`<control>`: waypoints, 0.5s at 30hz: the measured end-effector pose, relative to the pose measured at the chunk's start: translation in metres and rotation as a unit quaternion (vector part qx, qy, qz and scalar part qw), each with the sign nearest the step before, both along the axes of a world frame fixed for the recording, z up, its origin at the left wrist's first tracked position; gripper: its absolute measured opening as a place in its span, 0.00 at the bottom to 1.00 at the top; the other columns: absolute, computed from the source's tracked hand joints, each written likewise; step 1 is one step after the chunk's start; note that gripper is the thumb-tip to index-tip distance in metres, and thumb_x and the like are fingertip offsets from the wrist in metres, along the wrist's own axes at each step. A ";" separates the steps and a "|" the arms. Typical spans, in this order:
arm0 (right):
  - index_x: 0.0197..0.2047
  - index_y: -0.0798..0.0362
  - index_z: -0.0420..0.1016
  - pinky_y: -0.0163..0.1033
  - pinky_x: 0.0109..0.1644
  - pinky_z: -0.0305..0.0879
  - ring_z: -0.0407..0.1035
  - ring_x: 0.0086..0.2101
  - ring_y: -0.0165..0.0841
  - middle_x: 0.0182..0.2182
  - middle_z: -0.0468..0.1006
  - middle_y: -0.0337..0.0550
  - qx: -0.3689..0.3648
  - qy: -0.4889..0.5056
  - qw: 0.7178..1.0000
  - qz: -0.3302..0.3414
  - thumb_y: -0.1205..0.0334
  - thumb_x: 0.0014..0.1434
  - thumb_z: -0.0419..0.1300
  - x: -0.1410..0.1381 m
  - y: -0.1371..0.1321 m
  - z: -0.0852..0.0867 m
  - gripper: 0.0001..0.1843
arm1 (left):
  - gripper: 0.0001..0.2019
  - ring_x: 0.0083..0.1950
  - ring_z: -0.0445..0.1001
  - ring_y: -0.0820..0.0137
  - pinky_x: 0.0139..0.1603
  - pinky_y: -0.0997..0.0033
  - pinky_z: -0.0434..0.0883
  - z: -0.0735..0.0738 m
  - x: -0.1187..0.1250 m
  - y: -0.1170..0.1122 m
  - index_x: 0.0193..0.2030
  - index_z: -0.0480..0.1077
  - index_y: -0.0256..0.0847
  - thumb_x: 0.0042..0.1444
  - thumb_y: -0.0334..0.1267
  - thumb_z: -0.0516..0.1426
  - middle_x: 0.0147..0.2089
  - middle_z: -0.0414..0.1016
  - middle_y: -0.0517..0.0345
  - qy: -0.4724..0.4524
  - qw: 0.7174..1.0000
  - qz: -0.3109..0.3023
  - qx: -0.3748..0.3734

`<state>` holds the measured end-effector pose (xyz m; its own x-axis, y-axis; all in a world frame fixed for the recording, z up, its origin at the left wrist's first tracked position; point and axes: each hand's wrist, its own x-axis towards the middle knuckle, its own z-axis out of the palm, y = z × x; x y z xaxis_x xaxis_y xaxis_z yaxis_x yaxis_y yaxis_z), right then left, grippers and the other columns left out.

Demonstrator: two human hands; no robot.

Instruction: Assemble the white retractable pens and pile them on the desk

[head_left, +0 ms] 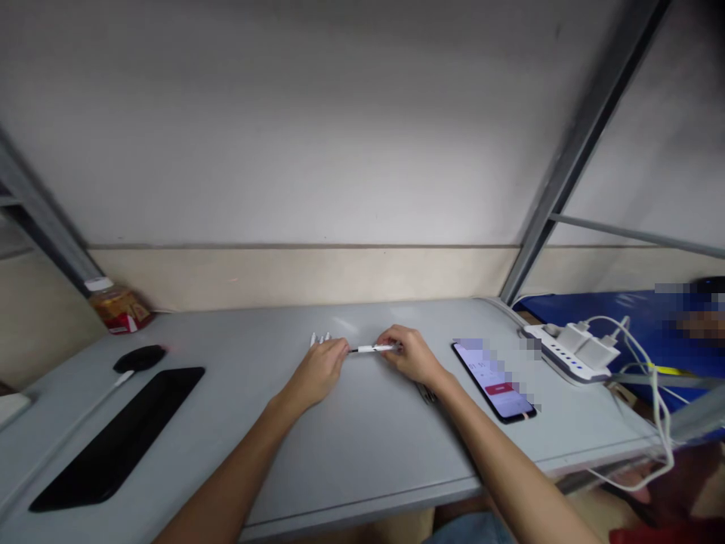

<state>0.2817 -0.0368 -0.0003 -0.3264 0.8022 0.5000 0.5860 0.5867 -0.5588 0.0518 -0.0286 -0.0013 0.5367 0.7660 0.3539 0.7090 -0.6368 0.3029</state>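
Note:
A white pen [369, 349] lies level between my two hands, a little above or on the grey desk; which of the two I cannot tell. Its thin dark end runs into the closed fingers of my left hand [322, 370]. The other end is pinched by my right hand [412, 353], where a clear part shows at the fingers. Just behind my left hand, several small white pen-like pieces [320, 338] stick out, partly hidden by it. Under my right wrist lie several thin dark pieces [427, 393], mostly covered.
On the grey desk [340, 468], a lit phone [495, 381] lies to the right, with a power strip [566, 353] and white cables beyond it. To the left are a black mouse [140, 358], a long black pad [118, 438] and a bottle [118, 306]. Metal posts stand at both sides.

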 end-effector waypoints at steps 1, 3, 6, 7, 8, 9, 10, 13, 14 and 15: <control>0.37 0.53 0.76 0.35 0.39 0.60 0.68 0.34 0.32 0.34 0.77 0.42 0.009 -0.003 1.000 -0.007 0.75 0.52 0.59 0.001 0.001 -0.001 0.11 | 0.17 0.34 0.68 0.67 0.39 0.67 0.63 0.001 0.000 0.000 0.35 0.65 0.41 0.68 0.40 0.40 0.32 0.71 0.57 -0.009 1.000 -0.003 -0.006; 0.38 0.52 0.76 0.36 0.40 0.61 0.69 0.35 0.33 0.34 0.77 0.43 0.018 -0.013 0.999 -0.023 0.74 0.53 0.59 0.003 0.003 -0.002 0.10 | 0.16 0.37 0.71 0.66 0.42 0.65 0.65 0.003 0.000 -0.002 0.41 0.68 0.42 0.67 0.41 0.41 0.36 0.74 0.56 -0.023 1.000 -0.009 -0.008; 0.42 0.51 0.77 0.38 0.43 0.62 0.70 0.37 0.35 0.36 0.78 0.44 0.020 -0.032 0.998 -0.055 0.73 0.56 0.58 0.008 0.007 -0.004 0.12 | 0.16 0.45 0.72 0.65 0.49 0.62 0.65 0.004 -0.002 -0.001 0.53 0.67 0.47 0.67 0.39 0.42 0.45 0.76 0.56 -0.039 0.999 -0.023 -0.005; 0.43 0.51 0.77 0.38 0.43 0.62 0.70 0.38 0.35 0.37 0.78 0.45 0.019 -0.040 0.997 -0.063 0.73 0.56 0.58 0.010 0.007 -0.004 0.13 | 0.16 0.46 0.72 0.66 0.50 0.61 0.65 0.004 -0.003 0.000 0.55 0.66 0.48 0.67 0.38 0.43 0.47 0.76 0.56 -0.042 0.999 -0.024 -0.004; 0.44 0.50 0.77 0.38 0.44 0.63 0.70 0.39 0.36 0.38 0.78 0.45 0.019 -0.047 0.996 -0.072 0.72 0.57 0.58 0.012 0.008 -0.005 0.14 | 0.17 0.46 0.72 0.66 0.50 0.62 0.65 0.003 -0.004 0.001 0.56 0.66 0.49 0.66 0.38 0.43 0.47 0.76 0.56 -0.043 0.999 -0.023 -0.002; 0.45 0.50 0.77 0.38 0.45 0.63 0.71 0.40 0.36 0.39 0.78 0.45 0.020 -0.054 0.995 -0.081 0.72 0.57 0.57 0.014 0.008 -0.005 0.15 | 0.17 0.46 0.73 0.66 0.50 0.62 0.66 0.002 -0.005 0.002 0.55 0.67 0.49 0.66 0.37 0.43 0.46 0.76 0.56 -0.043 0.999 -0.018 0.000; 0.46 0.49 0.78 0.38 0.45 0.63 0.71 0.40 0.36 0.40 0.78 0.45 0.020 -0.059 0.994 -0.092 0.71 0.58 0.57 0.016 0.009 -0.006 0.15 | 0.16 0.45 0.73 0.66 0.49 0.63 0.66 0.001 -0.006 0.004 0.54 0.68 0.48 0.66 0.38 0.43 0.46 0.77 0.56 -0.042 0.999 -0.012 0.003; 0.48 0.48 0.78 0.38 0.44 0.63 0.72 0.39 0.35 0.41 0.78 0.46 0.020 -0.070 0.991 -0.115 0.69 0.60 0.56 0.019 0.009 -0.006 0.15 | 0.15 0.44 0.73 0.66 0.46 0.65 0.66 -0.001 -0.007 0.006 0.51 0.69 0.47 0.66 0.38 0.43 0.44 0.77 0.56 -0.033 0.999 0.006 0.010; 0.48 0.48 0.78 0.37 0.44 0.63 0.72 0.39 0.35 0.41 0.78 0.46 0.020 -0.073 0.990 -0.115 0.69 0.61 0.56 0.019 0.009 -0.006 0.15 | 0.15 0.44 0.74 0.66 0.45 0.66 0.66 -0.001 -0.007 0.006 0.50 0.68 0.46 0.66 0.38 0.43 0.43 0.77 0.56 -0.029 0.999 0.010 0.011; 0.48 0.48 0.78 0.37 0.44 0.63 0.72 0.39 0.35 0.41 0.78 0.46 0.020 -0.077 0.991 -0.110 0.68 0.61 0.56 0.018 0.009 -0.006 0.15 | 0.14 0.43 0.74 0.66 0.44 0.66 0.66 -0.001 -0.006 0.006 0.49 0.68 0.46 0.66 0.38 0.43 0.42 0.77 0.56 -0.025 1.000 0.014 0.010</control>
